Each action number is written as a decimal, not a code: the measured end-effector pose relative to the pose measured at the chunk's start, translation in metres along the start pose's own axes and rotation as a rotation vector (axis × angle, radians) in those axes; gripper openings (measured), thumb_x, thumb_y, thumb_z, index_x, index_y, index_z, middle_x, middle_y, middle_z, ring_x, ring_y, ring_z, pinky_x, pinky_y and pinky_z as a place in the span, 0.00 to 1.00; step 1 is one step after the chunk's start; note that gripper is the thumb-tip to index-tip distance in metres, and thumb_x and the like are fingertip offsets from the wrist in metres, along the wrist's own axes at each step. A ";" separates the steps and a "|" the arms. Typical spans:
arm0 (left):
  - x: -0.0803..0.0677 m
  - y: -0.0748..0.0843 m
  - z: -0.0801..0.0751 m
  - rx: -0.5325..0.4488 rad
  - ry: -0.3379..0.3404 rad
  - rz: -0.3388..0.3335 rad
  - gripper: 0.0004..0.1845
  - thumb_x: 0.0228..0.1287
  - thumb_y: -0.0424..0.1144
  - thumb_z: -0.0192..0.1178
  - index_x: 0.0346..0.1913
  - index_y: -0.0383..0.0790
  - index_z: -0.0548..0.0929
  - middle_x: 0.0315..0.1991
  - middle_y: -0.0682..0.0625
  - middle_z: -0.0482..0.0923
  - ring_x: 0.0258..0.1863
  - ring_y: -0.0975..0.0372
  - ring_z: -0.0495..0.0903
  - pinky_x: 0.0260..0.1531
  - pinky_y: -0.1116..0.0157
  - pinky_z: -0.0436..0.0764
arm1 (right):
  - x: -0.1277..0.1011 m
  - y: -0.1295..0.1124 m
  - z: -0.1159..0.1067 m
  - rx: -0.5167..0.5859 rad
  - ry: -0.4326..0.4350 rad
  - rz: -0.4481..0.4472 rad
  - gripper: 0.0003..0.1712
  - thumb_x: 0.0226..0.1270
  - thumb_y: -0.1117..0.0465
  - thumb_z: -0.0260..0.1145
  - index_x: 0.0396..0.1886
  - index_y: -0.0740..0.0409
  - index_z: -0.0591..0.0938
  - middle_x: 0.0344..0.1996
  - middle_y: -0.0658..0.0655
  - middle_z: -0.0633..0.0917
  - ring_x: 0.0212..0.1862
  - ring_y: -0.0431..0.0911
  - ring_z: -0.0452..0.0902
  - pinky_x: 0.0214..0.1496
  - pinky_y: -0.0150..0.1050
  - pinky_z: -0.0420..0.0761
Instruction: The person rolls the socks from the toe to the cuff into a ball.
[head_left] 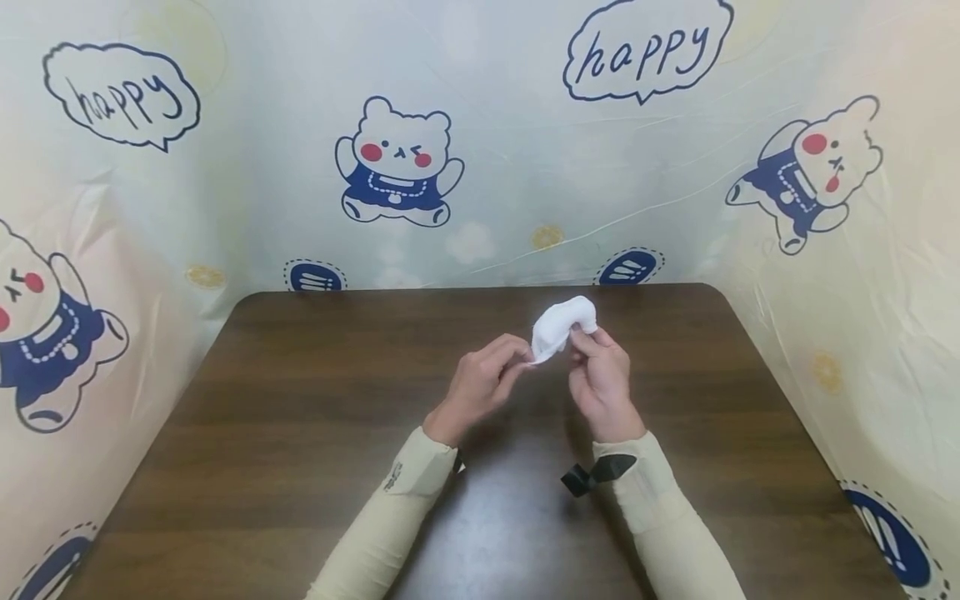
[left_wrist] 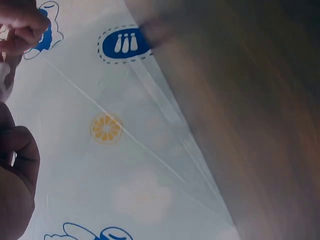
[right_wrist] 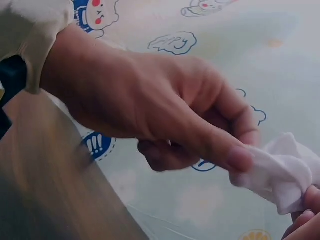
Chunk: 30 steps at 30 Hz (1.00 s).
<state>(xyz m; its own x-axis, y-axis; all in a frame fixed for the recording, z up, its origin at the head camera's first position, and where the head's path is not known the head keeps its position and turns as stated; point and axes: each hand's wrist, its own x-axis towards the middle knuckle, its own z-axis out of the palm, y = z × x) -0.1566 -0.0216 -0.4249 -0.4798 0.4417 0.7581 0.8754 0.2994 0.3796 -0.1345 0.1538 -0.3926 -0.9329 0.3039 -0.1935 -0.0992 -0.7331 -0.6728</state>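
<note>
A small white piece of soft cloth [head_left: 558, 327], bent in a curve and rather like a sock, is held up above the table between both hands. My left hand [head_left: 487, 379] pinches its lower left end between thumb and fingers. At the other end my right hand [head_left: 603, 379] grips it, thumb on the near side. In the right wrist view, the right hand [right_wrist: 160, 100] pinches the bunched, wrinkled cloth [right_wrist: 285, 172], and fingertips of the left hand [right_wrist: 312, 212] touch its far end. Only a sliver of cloth [left_wrist: 5, 80] shows in the left wrist view.
Beneath the hands lies a dark brown wooden table [head_left: 337, 400] with rounded far corners. A pale printed curtain [head_left: 510, 167] with bears and lettering surrounds it on the back and both sides. A black strap [head_left: 600, 475] sits at the right sleeve cuff.
</note>
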 end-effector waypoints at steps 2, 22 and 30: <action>-0.001 0.001 0.003 -0.009 0.022 -0.015 0.10 0.59 0.28 0.72 0.40 0.38 0.81 0.41 0.49 0.83 0.34 0.64 0.79 0.35 0.69 0.80 | -0.001 0.002 0.002 0.009 0.001 0.012 0.13 0.69 0.78 0.60 0.32 0.61 0.87 0.33 0.54 0.78 0.28 0.41 0.68 0.32 0.29 0.67; 0.006 0.003 -0.017 -0.275 0.217 -0.550 0.12 0.65 0.43 0.70 0.48 0.43 0.88 0.39 0.53 0.86 0.23 0.57 0.74 0.23 0.65 0.73 | 0.000 -0.004 -0.004 -0.230 -0.255 0.002 0.13 0.70 0.73 0.62 0.45 0.51 0.83 0.43 0.53 0.83 0.37 0.44 0.77 0.42 0.36 0.73; 0.021 0.015 -0.029 -0.498 -0.030 -0.789 0.20 0.61 0.52 0.72 0.51 0.43 0.87 0.39 0.50 0.86 0.30 0.50 0.81 0.29 0.60 0.80 | -0.005 0.002 -0.003 -0.539 -0.462 -0.114 0.18 0.69 0.70 0.67 0.58 0.61 0.82 0.46 0.57 0.82 0.46 0.49 0.76 0.42 0.37 0.80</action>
<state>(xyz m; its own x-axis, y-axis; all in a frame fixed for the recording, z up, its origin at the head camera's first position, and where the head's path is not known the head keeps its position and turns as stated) -0.1516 -0.0318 -0.3878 -0.9417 0.2890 0.1724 0.2166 0.1283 0.9678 -0.1293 0.1527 -0.3947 -0.9899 -0.0150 0.1407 -0.1313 -0.2735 -0.9529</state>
